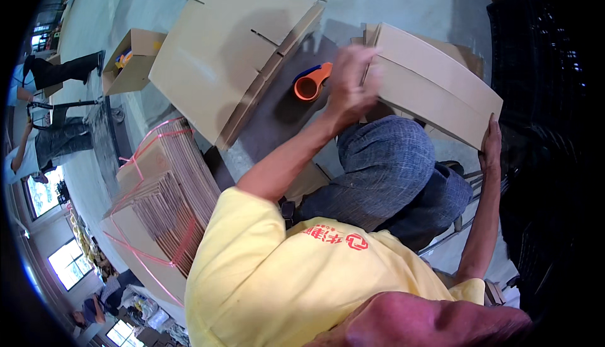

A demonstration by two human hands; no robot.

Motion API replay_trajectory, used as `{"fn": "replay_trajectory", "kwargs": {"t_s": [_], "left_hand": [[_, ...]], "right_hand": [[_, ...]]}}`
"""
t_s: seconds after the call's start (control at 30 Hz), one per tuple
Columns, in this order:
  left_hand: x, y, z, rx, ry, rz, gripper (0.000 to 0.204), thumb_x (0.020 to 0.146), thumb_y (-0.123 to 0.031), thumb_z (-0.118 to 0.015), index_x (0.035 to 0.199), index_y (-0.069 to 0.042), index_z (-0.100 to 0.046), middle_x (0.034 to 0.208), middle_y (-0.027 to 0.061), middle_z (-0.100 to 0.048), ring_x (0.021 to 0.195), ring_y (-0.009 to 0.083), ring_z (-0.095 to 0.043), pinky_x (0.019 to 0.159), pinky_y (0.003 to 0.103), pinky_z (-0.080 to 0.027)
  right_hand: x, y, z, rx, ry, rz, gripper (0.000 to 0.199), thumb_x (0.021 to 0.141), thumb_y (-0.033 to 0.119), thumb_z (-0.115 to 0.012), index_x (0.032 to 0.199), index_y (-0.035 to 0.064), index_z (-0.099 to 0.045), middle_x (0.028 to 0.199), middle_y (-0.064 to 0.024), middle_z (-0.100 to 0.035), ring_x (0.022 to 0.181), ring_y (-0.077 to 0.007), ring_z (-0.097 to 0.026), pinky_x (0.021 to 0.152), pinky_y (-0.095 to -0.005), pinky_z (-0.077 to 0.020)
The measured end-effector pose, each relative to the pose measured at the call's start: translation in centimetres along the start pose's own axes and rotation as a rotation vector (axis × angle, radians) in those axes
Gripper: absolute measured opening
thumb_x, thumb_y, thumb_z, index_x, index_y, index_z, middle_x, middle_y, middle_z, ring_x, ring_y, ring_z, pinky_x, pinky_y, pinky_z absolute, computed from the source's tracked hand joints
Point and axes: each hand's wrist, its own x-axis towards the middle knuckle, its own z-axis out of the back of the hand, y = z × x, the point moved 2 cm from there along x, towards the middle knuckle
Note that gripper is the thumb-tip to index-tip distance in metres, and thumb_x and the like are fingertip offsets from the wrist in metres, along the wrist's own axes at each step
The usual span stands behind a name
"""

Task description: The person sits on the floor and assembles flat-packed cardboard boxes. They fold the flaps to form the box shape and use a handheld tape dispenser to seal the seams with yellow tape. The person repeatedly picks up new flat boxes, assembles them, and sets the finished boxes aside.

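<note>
A flat, folded brown carton (435, 85) is held above my knee in blue jeans (391, 164). My left hand (350, 85), blurred with motion, grips the carton's left end. The carton's right edge is gripped by my right hand (491, 142), arm stretched out. An orange tape dispenser with a blue handle (311, 84) lies on the grey floor just left of my left hand. My yellow shirt (302, 278) fills the lower middle of the view.
A stack of large flat cartons (233, 51) lies on the floor beyond the dispenser. A bundle of flat cartons tied with pink string (161, 202) is at my left. An open small box (132, 63) and other people (47, 139) are at far left. Black crates (542, 95) stand at right.
</note>
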Motion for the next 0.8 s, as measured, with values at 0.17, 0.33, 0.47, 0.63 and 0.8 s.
{"fn": "replay_trajectory", "kwargs": {"t_s": [0.17, 0.33, 0.47, 0.63, 0.8], "left_hand": [[-13.9, 11.6, 6.0, 0.477, 0.074, 0.391, 0.038, 0.088, -0.007, -0.074, 0.125, -0.003, -0.065, 0.121, 0.0174, -0.062, 0.115, 0.0384, -0.061, 0.100, 0.046, -0.050], [-11.0, 18.6, 4.2, 0.668, 0.373, 0.371, 0.046, 0.082, 0.001, -0.071, 0.126, -0.006, -0.062, 0.130, 0.0164, -0.058, 0.123, 0.0405, -0.055, 0.104, 0.051, -0.048], [-10.1, 25.7, 3.5, 0.633, 0.700, 0.543, 0.039, 0.084, 0.007, -0.062, 0.119, -0.009, -0.062, 0.128, 0.0184, -0.060, 0.123, 0.0435, -0.057, 0.099, 0.054, -0.049], [-11.0, 28.7, 5.0, 0.083, 0.741, 0.699, 0.060, 0.076, -0.010, -0.076, 0.133, -0.007, -0.058, 0.133, 0.0214, -0.066, 0.129, 0.0403, -0.061, 0.108, 0.046, -0.050], [-10.0, 17.5, 8.7, -0.099, 0.619, 0.955, 0.054, 0.078, -0.009, -0.069, 0.131, -0.002, -0.058, 0.118, 0.0138, -0.068, 0.108, 0.0234, -0.065, 0.093, 0.036, -0.052]], "right_hand": [[0.8, 1.2, 0.0, -0.020, 0.010, 0.028, 0.063, 0.111, 0.050, -0.050, 0.152, 0.0022, -0.049, 0.139, -0.0084, -0.063, 0.123, -0.0193, -0.061, 0.104, -0.0352, -0.0493], [-1.3, 2.0, -0.5, -0.049, -0.053, -0.016, 0.067, 0.111, 0.053, -0.049, 0.155, 0.0024, -0.046, 0.141, -0.0091, -0.061, 0.125, -0.0197, -0.061, 0.104, -0.0355, -0.0493], [-1.5, 2.7, -1.3, -0.048, 0.020, 0.004, 0.069, 0.110, 0.054, -0.048, 0.155, 0.0013, -0.046, 0.142, -0.0098, -0.061, 0.125, -0.0203, -0.061, 0.104, -0.0353, -0.0501], [-1.3, 3.6, -2.0, -0.077, -0.044, 0.012, 0.070, 0.111, 0.053, -0.046, 0.154, -0.0026, -0.046, 0.137, -0.0133, -0.063, 0.122, -0.0206, -0.063, 0.104, -0.0337, -0.0511], [0.3, 3.6, -1.4, -0.017, 0.150, 0.052, 0.058, 0.115, 0.044, -0.044, 0.152, 0.0000, -0.050, 0.139, -0.0097, -0.064, 0.126, -0.0180, -0.061, 0.107, -0.0331, -0.0491]]}}
